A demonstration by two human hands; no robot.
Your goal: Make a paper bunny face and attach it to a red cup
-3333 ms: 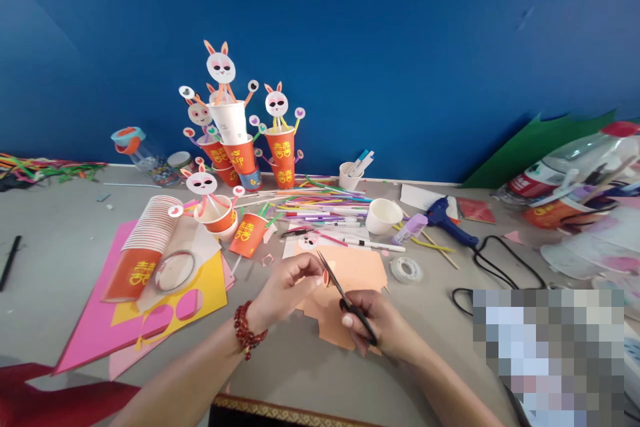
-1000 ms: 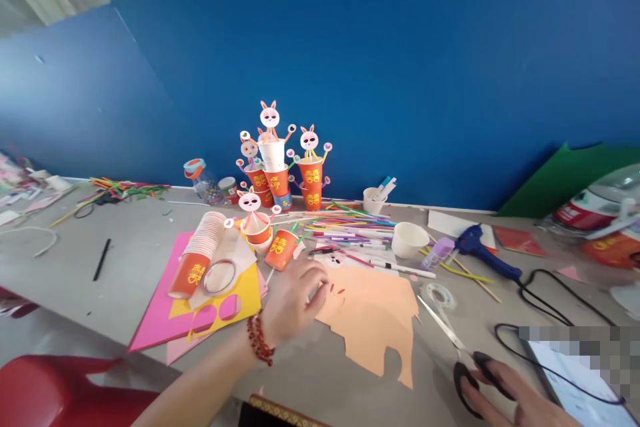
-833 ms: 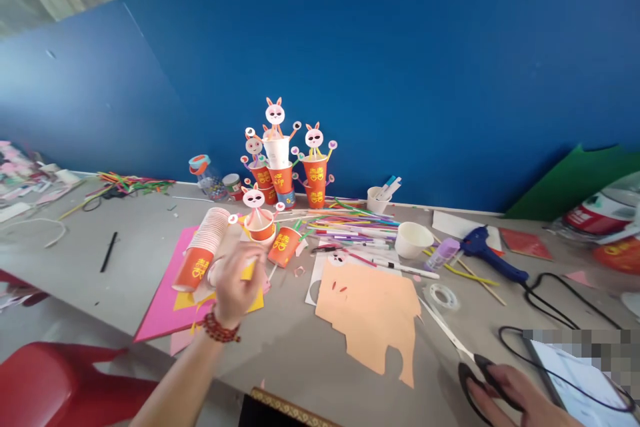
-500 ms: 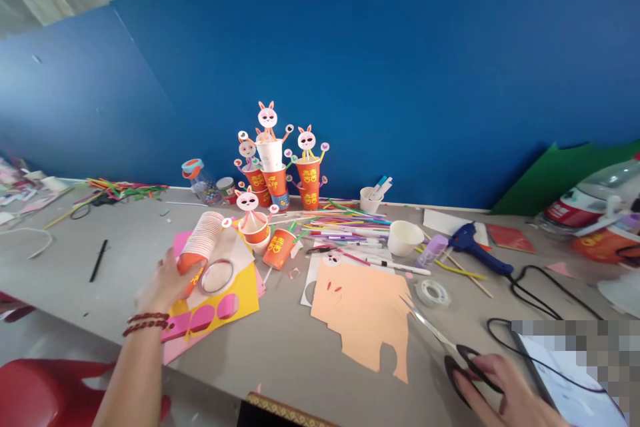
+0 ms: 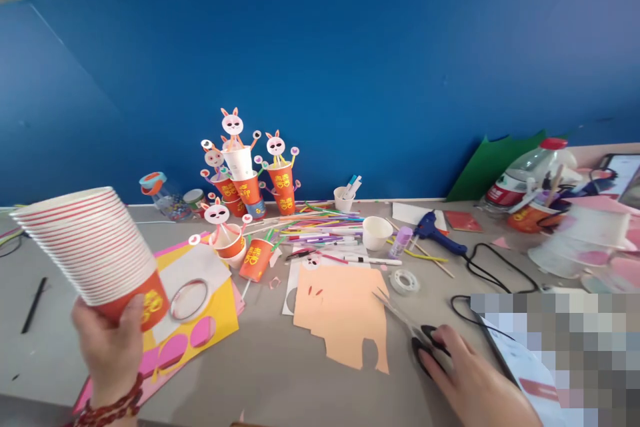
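Lifted off the table, a long stack of nested paper cups (image 5: 100,247) tilts up to the left in my left hand (image 5: 110,340), whose fingers wrap round its red lower end. On the right, my right hand (image 5: 460,360) grips the black handles of the scissors (image 5: 415,333), which lie low on the table. Their blades point away, over the right edge of a cut sheet of peach paper (image 5: 340,313). Beneath and beside the cup stack are yellow paper (image 5: 225,310), pink cut-outs (image 5: 203,331) and a round ring (image 5: 189,299) on white paper.
Rabbit-faced cup figures (image 5: 240,167) stand by the blue wall. A tipped red cup (image 5: 256,260), coloured sticks (image 5: 320,220), a white cup (image 5: 377,233), a tape roll (image 5: 404,281) and a blue glue gun (image 5: 435,233) lie mid-table. A black-edged tablet (image 5: 500,347) sits near my right hand.
My left hand has raised the cup stack from the papers, up and toward me. My right hand stays at the scissors. The view has shifted to the right.
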